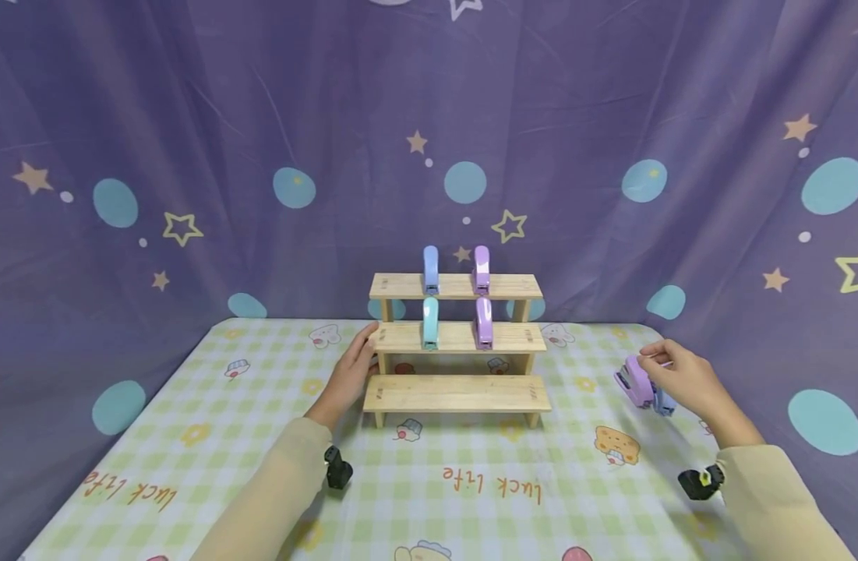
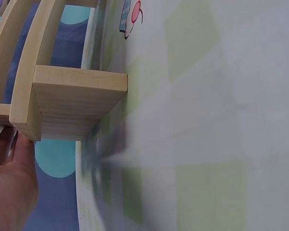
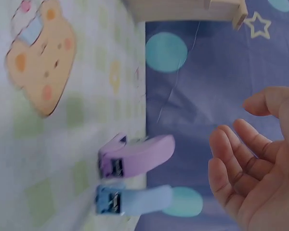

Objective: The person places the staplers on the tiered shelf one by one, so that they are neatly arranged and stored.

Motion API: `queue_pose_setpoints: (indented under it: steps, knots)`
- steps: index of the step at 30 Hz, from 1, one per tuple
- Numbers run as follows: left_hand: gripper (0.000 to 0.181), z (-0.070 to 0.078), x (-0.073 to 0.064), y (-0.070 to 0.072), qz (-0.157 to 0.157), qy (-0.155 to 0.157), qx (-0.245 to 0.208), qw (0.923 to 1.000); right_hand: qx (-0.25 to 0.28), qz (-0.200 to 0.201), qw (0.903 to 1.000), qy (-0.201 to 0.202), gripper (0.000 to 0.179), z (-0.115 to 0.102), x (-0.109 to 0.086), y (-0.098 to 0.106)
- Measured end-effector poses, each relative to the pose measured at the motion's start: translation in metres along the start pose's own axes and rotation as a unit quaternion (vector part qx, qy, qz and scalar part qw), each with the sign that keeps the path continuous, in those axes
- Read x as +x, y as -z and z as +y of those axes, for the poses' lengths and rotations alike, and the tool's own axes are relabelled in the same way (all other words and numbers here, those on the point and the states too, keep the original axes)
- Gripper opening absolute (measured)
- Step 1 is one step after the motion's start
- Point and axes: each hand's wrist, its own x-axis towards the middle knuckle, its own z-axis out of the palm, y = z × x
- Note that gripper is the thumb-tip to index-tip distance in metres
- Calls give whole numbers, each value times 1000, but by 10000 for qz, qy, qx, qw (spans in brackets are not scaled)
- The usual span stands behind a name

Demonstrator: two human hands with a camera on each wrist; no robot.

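A three-tier wooden display stand (image 1: 457,393) stands on the table. My left hand (image 1: 346,379) rests at the left end of its middle tier; in the left wrist view the fingertips are partly hidden behind the wood. On the top tier stand a blue stapler (image 1: 431,269) and a purple stapler (image 1: 481,269). Below them, the middle tier bears a teal stapler (image 1: 431,323) and another purple stapler (image 1: 484,322). At the right, my right hand (image 3: 260,163) hovers near a purple stapler (image 3: 142,156) and a blue stapler (image 3: 139,199), apart from both, with its fingers loosely bent.
A checked tablecloth (image 1: 260,436) with printed cartoons covers the table. Behind it hangs a purple curtain (image 1: 372,117) with stars and dots. The two staplers at the right stand side by side near the table's right edge. Black wrist cameras (image 1: 338,468) sit on both wrists.
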Motion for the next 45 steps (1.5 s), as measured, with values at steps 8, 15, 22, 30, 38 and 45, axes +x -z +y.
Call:
queue_pose_setpoints:
  steps: [8,15,22,30,38,45]
  knots:
    - [51,26,-14,0,-131,49,52,9999,-72,-132,9998,-125,49,26,-5,-4]
    - [51,1,-1,0,-49,-73,-60,9999,-126,-230,9992,-289,56,43,-3,-14]
    - [51,-10,4,-1,118,-64,96,9999,201,-363,9986,-327,60,47,1,-24]
    - [51,6,-2,0,-50,64,-51,10000,752,-485,9950,-434,57,52,7,-37]
    - [51,29,-16,2,-172,7,30,9998,704,-489,9946,-580,57,52,11,-45]
    - [51,-2,0,0,-22,-66,22,10000,788,-536,9920,-824,55,46,9,-45]
